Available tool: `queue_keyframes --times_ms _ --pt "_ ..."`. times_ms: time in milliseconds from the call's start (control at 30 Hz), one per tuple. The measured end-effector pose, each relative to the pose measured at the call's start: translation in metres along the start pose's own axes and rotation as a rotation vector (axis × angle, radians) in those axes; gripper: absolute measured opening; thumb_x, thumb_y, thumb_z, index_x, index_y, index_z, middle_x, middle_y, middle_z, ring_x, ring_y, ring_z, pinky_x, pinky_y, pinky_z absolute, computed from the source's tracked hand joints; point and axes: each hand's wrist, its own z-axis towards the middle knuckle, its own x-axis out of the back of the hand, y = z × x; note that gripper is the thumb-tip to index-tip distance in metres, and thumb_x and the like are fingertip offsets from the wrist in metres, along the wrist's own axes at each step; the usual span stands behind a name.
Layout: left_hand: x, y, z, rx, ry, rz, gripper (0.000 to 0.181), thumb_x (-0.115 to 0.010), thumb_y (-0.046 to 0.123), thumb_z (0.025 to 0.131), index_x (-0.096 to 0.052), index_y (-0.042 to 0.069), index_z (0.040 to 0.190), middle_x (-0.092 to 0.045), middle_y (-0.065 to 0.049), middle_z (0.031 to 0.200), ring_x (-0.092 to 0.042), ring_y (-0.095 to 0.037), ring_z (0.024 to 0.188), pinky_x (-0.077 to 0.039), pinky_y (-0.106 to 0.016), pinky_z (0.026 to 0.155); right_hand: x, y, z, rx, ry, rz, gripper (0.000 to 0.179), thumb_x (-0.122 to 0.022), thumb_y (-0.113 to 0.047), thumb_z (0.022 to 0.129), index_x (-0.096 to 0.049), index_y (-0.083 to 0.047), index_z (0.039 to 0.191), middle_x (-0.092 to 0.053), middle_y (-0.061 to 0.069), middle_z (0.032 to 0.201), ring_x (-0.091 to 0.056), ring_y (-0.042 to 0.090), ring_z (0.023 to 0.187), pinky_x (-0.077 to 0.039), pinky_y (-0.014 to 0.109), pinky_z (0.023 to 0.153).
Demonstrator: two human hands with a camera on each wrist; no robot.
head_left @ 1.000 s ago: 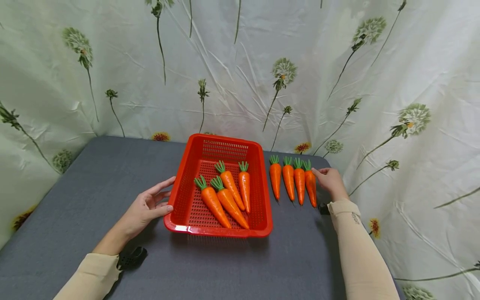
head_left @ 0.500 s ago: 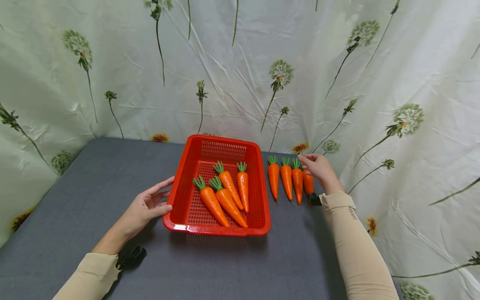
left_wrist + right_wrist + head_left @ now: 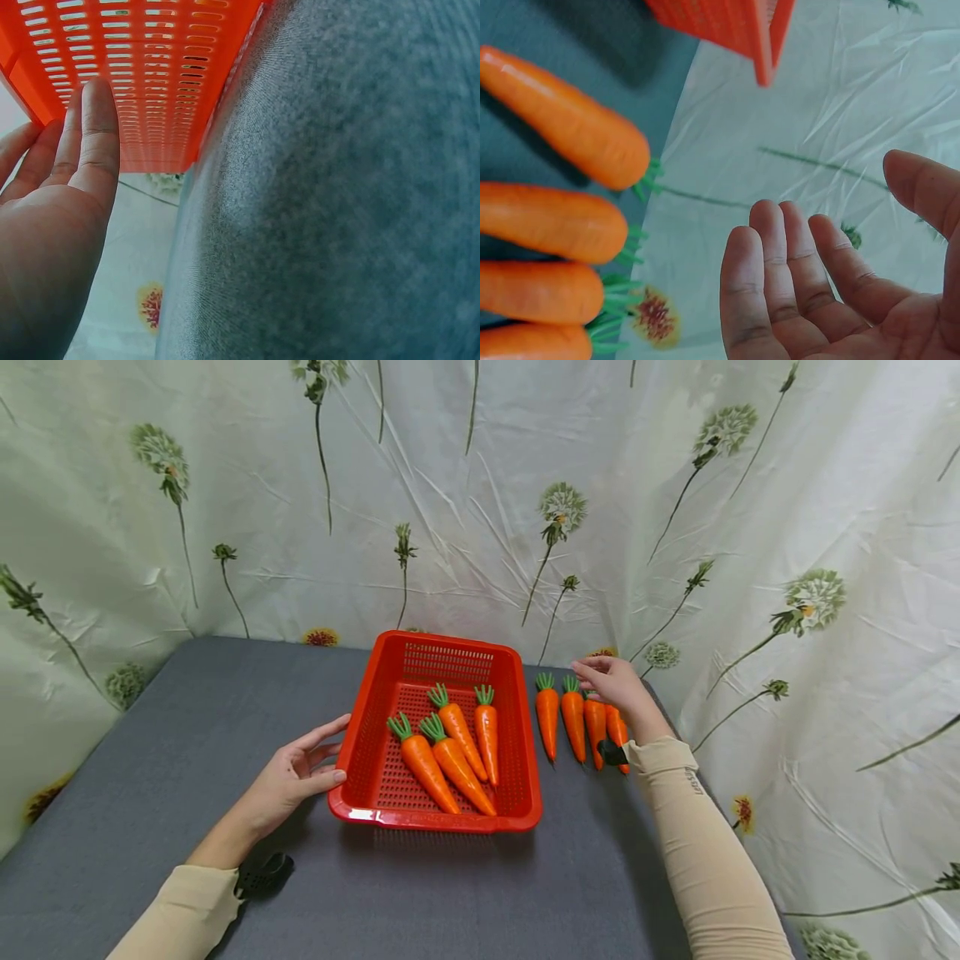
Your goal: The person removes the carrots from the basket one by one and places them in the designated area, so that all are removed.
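A red plastic basket point(image 3: 528, 743) with slotted walls holds several carrots point(image 3: 424, 768) with green tops. My left hand point(image 3: 288, 777) rests against its left side, thumb at the rim. In the left wrist view, straight fingers point(image 3: 97, 142) lie along the basket's outer wall point(image 3: 150, 82). To the right of the basket, several more carrots point(image 3: 547, 718) lie side by side in a row, green tops toward the back. Over the right end of that row hovers my right hand point(image 3: 618, 685), hiding some of the tops. Its fingers point(image 3: 742, 285) are spread and loosely extended in the right wrist view, holding nothing.
Grey cloth point(image 3: 247, 710) covers the table. A white curtain point(image 3: 480, 527) printed with dandelions hangs right behind the table and along its sides. A black wrist strap point(image 3: 264, 877) sits below my left hand.
My right hand has moved left and slightly back, from the rightmost carrot to above the tops of the row. The left hand, basket and carrots stay in place.
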Motion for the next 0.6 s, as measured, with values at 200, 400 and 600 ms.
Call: queue_keyframes --times_ms 200,400,600 --pt "0.0 0.0 0.0 0.004 0.0 0.011 0.073 -0.065 0.001 0.094 -0.03 0.011 0.158 -0.036 -0.018 0.159 -0.057 -0.005 0.125 -0.057 -0.026 0.092 -0.012 -0.014 -0.001 0.025 -0.044 0.01 0.057 -0.054 -0.039 0.103 -0.046 -0.003 0.146 -0.055 0.019 0.143 -0.059 0.03 0.124 -0.05 0.044 0.106" --pt "0.0 0.001 0.0 0.003 -0.001 0.014 0.074 -0.066 0.002 0.094 -0.03 0.011 0.158 -0.034 -0.02 0.159 -0.058 -0.005 0.125 -0.057 -0.025 0.092 -0.027 -0.031 -0.002 0.028 -0.104 0.042 0.057 -0.057 -0.039 0.102 -0.047 -0.004 0.145 -0.055 0.018 0.141 -0.055 0.036 0.129 -0.048 0.046 0.108" --pt "-0.001 0.001 0.0 0.01 0.007 0.006 0.074 -0.066 0.002 0.094 -0.031 0.011 0.158 -0.034 -0.021 0.159 -0.059 -0.004 0.124 -0.056 -0.024 0.092 -0.04 -0.039 -0.001 0.056 -0.14 0.024 0.055 -0.058 -0.037 0.101 -0.049 -0.005 0.145 -0.057 0.019 0.141 -0.058 0.035 0.127 -0.05 0.045 0.106"
